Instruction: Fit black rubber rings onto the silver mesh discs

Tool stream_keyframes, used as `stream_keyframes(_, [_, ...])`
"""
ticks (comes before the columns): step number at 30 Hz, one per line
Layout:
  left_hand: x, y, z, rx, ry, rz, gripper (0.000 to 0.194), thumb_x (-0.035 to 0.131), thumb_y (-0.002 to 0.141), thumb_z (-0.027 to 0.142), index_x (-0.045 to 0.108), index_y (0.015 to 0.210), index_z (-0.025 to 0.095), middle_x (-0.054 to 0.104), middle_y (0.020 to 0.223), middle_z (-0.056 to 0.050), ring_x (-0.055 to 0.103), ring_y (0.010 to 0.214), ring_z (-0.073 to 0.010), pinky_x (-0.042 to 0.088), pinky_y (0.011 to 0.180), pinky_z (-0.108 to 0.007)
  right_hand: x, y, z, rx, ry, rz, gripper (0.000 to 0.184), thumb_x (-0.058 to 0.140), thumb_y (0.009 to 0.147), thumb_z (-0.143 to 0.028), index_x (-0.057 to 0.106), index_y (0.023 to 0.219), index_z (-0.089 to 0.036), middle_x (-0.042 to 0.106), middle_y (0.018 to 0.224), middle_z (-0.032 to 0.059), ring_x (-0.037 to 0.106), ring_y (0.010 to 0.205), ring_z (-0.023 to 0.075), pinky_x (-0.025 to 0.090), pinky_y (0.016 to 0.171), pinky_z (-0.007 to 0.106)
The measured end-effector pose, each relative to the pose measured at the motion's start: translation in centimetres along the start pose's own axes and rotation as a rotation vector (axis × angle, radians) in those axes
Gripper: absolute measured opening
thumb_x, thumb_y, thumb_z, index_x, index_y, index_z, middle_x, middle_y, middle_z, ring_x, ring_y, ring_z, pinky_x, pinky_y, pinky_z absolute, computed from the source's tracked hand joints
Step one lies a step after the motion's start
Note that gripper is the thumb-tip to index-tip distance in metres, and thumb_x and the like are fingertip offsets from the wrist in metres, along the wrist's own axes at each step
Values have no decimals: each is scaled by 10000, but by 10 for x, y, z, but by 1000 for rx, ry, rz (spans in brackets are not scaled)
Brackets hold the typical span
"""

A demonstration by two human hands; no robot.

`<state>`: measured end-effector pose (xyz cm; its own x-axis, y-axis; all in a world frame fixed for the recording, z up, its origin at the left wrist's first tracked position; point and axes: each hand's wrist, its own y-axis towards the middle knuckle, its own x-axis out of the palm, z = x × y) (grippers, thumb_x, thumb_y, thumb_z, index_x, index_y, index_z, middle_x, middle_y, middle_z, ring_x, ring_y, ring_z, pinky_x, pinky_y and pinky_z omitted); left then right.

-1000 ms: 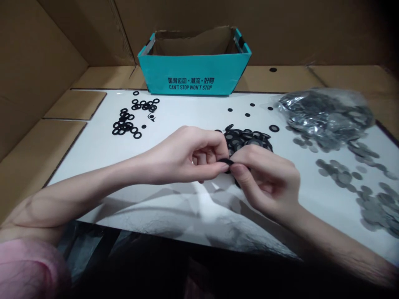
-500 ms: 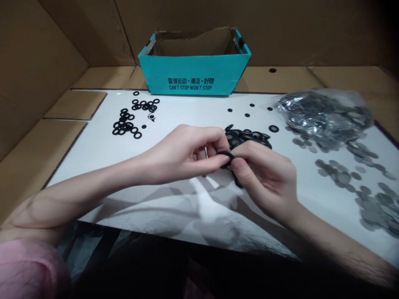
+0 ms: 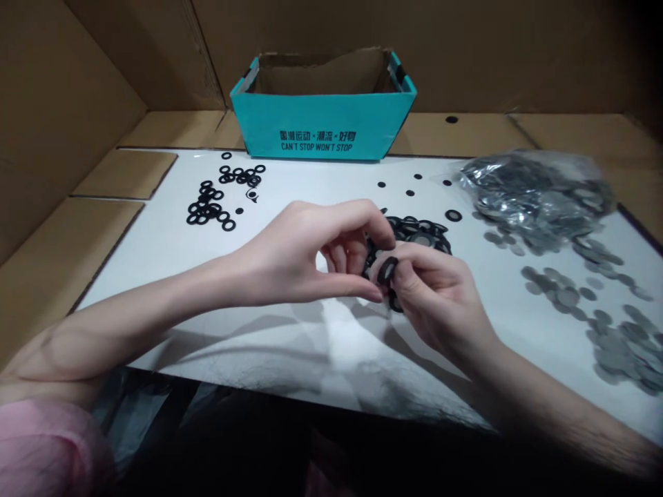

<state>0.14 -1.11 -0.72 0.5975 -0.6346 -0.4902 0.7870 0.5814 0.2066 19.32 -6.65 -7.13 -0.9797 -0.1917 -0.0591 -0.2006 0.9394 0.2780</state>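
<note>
Both hands meet over the middle of the white sheet. My right hand pinches a small black ring with a grey disc in it between thumb and fingers, held tilted on edge. My left hand curls beside it, forefinger arched above the ring and thumb tip just below it; whether it touches the ring I cannot tell. Right behind the hands lies a pile of black rings with discs.
A teal cardboard box stands open at the back. Loose black rings lie at the left. A clear bag of grey discs and scattered grey discs lie at the right. Cardboard walls surround the sheet.
The ring lay flat between both hands' fingertips; now the right hand holds it tilted on edge, and the left forefinger has lifted off and arched above it.
</note>
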Motion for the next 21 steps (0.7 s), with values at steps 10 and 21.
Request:
stream_keyframes(10, [1,-6,2,201,174,-44,77,617,905,230,645,944,170,712,847,-49,643,732,-112,511,705,-210,5,-2,2,41,166,-82,255,590,909,-397,645,770,-191,574,699,6,546,658,126,436,609,267])
stream_keyframes(21, [6,-3,0,82,128,44,102,581,777,126,612,873,130,656,698,-5,584,578,-78,491,551,-180,4,1,-14,-357,-470,51,164,536,881,-89,582,768,-198,549,655,3,511,603,118,382,533,263])
